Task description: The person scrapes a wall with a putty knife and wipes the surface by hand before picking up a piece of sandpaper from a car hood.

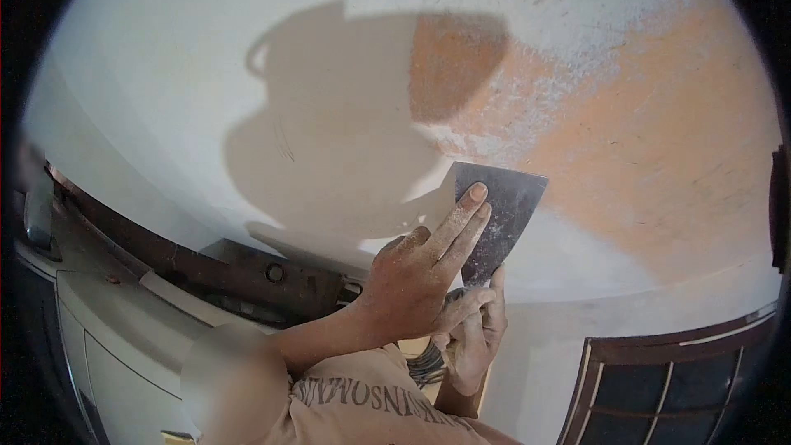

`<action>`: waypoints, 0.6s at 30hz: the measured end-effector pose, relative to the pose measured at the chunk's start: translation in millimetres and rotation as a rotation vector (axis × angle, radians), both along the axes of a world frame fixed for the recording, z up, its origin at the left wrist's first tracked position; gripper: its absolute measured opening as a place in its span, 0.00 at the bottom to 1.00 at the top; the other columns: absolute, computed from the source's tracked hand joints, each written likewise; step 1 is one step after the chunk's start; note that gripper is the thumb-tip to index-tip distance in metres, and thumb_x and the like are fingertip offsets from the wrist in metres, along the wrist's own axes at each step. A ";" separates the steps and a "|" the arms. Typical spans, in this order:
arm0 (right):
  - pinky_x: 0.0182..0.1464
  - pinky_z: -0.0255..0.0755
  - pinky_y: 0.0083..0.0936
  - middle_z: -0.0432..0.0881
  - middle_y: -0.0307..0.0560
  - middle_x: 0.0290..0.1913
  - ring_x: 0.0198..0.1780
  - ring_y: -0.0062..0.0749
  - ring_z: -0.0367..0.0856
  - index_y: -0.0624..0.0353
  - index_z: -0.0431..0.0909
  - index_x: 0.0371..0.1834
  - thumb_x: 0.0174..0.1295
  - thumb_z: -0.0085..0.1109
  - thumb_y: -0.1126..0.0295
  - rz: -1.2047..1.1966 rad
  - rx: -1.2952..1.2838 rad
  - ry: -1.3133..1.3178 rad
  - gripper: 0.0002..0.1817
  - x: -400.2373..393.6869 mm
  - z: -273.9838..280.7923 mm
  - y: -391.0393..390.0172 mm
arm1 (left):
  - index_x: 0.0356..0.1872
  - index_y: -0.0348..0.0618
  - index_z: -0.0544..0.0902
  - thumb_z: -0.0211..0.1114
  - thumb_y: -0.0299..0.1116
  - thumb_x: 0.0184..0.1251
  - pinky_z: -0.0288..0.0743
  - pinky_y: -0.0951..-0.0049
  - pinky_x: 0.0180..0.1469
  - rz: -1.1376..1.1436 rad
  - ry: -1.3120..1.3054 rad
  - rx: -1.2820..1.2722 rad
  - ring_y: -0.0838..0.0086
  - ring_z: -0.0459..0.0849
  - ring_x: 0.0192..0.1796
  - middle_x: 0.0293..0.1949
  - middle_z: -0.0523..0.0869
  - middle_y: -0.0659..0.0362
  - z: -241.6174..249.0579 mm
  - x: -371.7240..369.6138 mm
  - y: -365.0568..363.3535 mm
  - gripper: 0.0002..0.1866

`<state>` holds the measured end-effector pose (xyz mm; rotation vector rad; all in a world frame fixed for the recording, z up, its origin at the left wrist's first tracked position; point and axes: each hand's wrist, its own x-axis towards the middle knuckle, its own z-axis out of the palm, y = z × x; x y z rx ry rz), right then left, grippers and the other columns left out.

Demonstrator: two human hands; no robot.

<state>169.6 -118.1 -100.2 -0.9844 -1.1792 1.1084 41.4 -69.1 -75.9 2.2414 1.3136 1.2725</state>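
A wide putty knife (509, 213) with a dusty dark metal blade is held up against the patchy wall (461, 115). My right hand (476, 334) is wrapped round its handle, low at the blade's narrow end. Across the blade lie two outstretched fingers of my left hand (402, 284); its other fingers are curled back. White dust coats both hands. The blade's wide edge meets the wall near the border of white and orange. Most of the handle is hidden by my hands.
Orange bare patches (676, 132) show through the white coat on the right. A dark-framed window (659, 387) is at lower right. Along the left lie a dark ledge (264, 276) and a pale cabinet (124, 330). Shadows (329, 115) fall on the wall.
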 end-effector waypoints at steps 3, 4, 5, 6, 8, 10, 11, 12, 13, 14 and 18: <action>0.20 0.62 0.10 0.74 0.42 0.27 0.21 0.13 0.66 0.66 0.49 0.69 0.67 0.43 0.74 -0.017 0.042 0.029 0.28 -3.2 -8.5 7.0 | 0.62 0.29 0.64 0.61 0.51 0.53 0.74 0.66 0.50 0.032 -0.041 0.034 0.56 0.77 0.54 0.67 0.59 0.43 4.0 -0.2 1.7 0.40; 0.19 0.62 0.11 0.74 0.42 0.27 0.20 0.13 0.66 0.65 0.49 0.70 0.67 0.44 0.73 -0.025 0.042 0.028 0.28 -2.6 -8.4 6.2 | 0.62 0.30 0.64 0.61 0.51 0.53 0.74 0.66 0.50 0.048 -0.055 0.052 0.56 0.77 0.54 0.67 0.59 0.43 6.4 0.1 2.3 0.40; 0.19 0.62 0.11 0.74 0.41 0.26 0.20 0.14 0.65 0.63 0.49 0.70 0.68 0.45 0.73 -0.033 0.042 0.028 0.28 -2.1 -8.2 5.4 | 0.62 0.30 0.64 0.61 0.51 0.53 0.74 0.66 0.50 0.024 -0.048 0.062 0.56 0.77 0.54 0.67 0.59 0.43 4.8 -0.6 2.0 0.40; 0.19 0.62 0.11 0.74 0.42 0.27 0.20 0.14 0.65 0.64 0.49 0.70 0.68 0.44 0.74 -0.035 -0.001 0.028 0.28 -1.7 0.1 -1.7 | 0.62 0.30 0.64 0.61 0.51 0.53 0.74 0.66 0.50 -0.001 -0.038 0.070 0.56 0.77 0.54 0.67 0.60 0.43 0.5 -2.7 0.1 0.40; 0.20 0.64 0.12 0.76 0.44 0.30 0.20 0.15 0.66 0.65 0.48 0.70 0.68 0.43 0.75 0.017 -0.011 0.087 0.28 -2.0 4.1 -2.8 | 0.63 0.33 0.64 0.62 0.50 0.53 0.75 0.68 0.47 -0.002 -0.057 0.115 0.58 0.78 0.47 0.67 0.60 0.47 -5.3 -4.9 4.0 0.39; 0.21 0.64 0.13 0.76 0.44 0.33 0.20 0.15 0.67 0.65 0.47 0.70 0.68 0.44 0.75 0.017 0.008 0.043 0.29 -4.9 1.0 5.8 | 0.64 0.39 0.64 0.63 0.48 0.52 0.77 0.71 0.41 0.030 -0.124 0.170 0.64 0.80 0.33 0.69 0.58 0.55 -9.3 -0.9 7.8 0.39; 0.21 0.64 0.13 0.77 0.45 0.34 0.20 0.16 0.67 0.65 0.46 0.70 0.68 0.44 0.74 0.010 0.010 0.019 0.29 -2.3 -1.0 6.4 | 0.63 0.37 0.65 0.62 0.49 0.53 0.76 0.69 0.45 0.024 -0.100 0.124 0.61 0.79 0.40 0.68 0.60 0.52 -7.5 0.2 5.1 0.38; 0.19 0.63 0.12 0.75 0.45 0.33 0.19 0.15 0.66 0.67 0.45 0.70 0.67 0.42 0.75 -0.023 0.029 -0.049 0.29 2.7 -4.4 2.1 | 0.63 0.35 0.65 0.61 0.49 0.54 0.74 0.68 0.49 0.017 -0.075 0.084 0.58 0.78 0.47 0.67 0.61 0.49 -1.6 -1.1 2.2 0.38; 0.17 0.62 0.12 0.73 0.45 0.33 0.18 0.15 0.66 0.69 0.44 0.69 0.66 0.41 0.76 -0.051 0.056 -0.112 0.29 6.0 -8.5 -1.0 | 0.62 0.33 0.65 0.60 0.50 0.55 0.73 0.66 0.53 0.014 -0.044 0.055 0.56 0.78 0.54 0.66 0.62 0.45 2.3 -3.1 2.4 0.38; 0.14 0.61 0.11 0.71 0.46 0.32 0.17 0.15 0.65 0.72 0.43 0.69 0.66 0.40 0.77 -0.081 0.084 -0.172 0.30 6.6 -10.1 -2.8 | 0.62 0.33 0.65 0.60 0.50 0.55 0.73 0.66 0.53 0.000 -0.023 0.041 0.56 0.78 0.54 0.66 0.62 0.45 2.2 -3.5 2.8 0.38; 0.15 0.63 0.12 0.71 0.46 0.30 0.16 0.16 0.65 0.70 0.43 0.69 0.67 0.40 0.76 -0.008 0.007 -0.011 0.29 -2.0 3.3 0.6 | 0.63 0.35 0.66 0.59 0.49 0.56 0.73 0.66 0.53 0.003 -0.027 0.045 0.56 0.78 0.54 0.66 0.63 0.46 2.4 -7.4 5.0 0.36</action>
